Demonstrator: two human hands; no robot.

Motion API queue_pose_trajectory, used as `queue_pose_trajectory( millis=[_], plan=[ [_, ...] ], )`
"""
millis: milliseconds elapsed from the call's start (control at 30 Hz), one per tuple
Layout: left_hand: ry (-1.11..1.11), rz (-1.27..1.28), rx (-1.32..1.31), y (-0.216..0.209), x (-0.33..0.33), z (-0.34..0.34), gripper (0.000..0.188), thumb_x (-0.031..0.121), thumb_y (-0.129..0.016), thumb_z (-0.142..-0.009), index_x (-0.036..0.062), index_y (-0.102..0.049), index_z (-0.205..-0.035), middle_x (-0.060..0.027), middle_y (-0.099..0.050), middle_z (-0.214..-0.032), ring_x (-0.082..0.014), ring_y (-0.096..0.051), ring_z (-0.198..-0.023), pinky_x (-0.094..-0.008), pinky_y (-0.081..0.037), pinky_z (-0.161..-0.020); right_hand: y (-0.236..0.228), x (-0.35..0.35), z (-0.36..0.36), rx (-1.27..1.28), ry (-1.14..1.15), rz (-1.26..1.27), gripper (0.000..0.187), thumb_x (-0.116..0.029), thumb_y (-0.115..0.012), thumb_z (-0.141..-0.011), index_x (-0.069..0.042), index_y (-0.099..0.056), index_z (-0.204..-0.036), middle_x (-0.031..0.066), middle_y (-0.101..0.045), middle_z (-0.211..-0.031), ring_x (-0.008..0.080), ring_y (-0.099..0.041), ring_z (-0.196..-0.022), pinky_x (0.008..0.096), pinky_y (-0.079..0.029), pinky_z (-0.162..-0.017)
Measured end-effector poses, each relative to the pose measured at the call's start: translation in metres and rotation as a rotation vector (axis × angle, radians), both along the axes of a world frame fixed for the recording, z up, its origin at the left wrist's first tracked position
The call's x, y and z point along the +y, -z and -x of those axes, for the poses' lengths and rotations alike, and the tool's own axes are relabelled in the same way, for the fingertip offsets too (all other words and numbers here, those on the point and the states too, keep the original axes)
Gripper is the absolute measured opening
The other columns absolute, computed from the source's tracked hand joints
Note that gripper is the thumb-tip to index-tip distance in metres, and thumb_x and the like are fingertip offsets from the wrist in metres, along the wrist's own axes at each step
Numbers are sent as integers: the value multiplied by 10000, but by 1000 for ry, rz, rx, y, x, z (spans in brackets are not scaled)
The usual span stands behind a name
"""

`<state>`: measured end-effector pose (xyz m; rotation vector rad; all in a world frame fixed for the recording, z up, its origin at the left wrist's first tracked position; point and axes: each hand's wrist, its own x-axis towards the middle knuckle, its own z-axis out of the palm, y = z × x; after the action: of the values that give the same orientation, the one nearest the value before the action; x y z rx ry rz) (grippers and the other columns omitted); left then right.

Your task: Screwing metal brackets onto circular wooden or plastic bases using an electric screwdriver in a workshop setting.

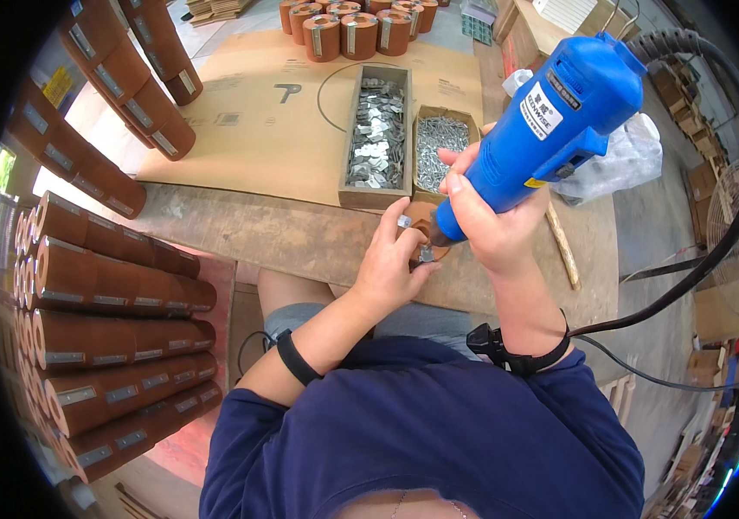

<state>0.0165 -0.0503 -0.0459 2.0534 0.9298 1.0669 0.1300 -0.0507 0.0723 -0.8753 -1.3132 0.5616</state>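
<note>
Head view:
— What's in hand?
— Your right hand (491, 221) is clamped round the blue power driver (551, 121), tip on the small brown piece (426, 227) at the bench edge; your left hand (391, 259) pinches it and its metal tab (403, 221).
— Next?
— Likely drive it square; hold the piece firm.

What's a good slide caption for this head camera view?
Right hand presses a blue power screwdriver onto a brown wooden piece steadied by the left hand.
</note>
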Motion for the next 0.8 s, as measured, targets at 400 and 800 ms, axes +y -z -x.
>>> queue_pose_trajectory(
  millis=[400,800],
  plan=[
    [1,70,-23,0,-2,-1,358,83,-757,-550,32,-519,-813,-238,-323,-1246,-361,-515,-936,-386,-453,-769,4,1,-2,57,-44,-17,420,55,-542,-695,35,-384,-1084,56,-535,-730,121,-551,-676,376,-468,-792],
    [15,-158,60,-11,1,1,354,129,-762,-572,24,-550,-834,-253,-314,-1252,-369,-498,-994,-382,-445,-808,8,-6,-56,478,76,-2,464,-20,-564,-702,9,-355,-1115,91,-529,-731,180,-559,-637,415,-483,-761]
  ],
)
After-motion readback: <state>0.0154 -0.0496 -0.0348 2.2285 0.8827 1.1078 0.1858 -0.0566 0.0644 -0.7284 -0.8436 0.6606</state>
